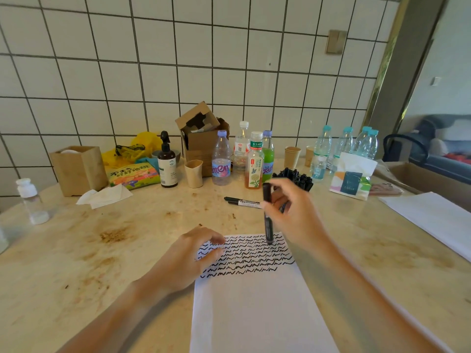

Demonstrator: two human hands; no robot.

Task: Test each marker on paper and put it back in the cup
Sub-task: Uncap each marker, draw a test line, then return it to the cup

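**Marker tip on the paper, near the top edge**

The black marker (267, 217) stands almost upright, and its tip touches the white paper (254, 301) at the top row of black wavy lines. The right hand (293, 212) pinches the marker with curled fingers. The left hand (188, 256) presses with relaxed fingers on the left edge of the paper. Two more markers (242, 202) lie on the desk (102, 250) behind the paper. The cup of black markers (295, 177) stands behind the right hand, beside the bottles (239, 156).

White tiled wall (178, 47), stained table (102, 250)
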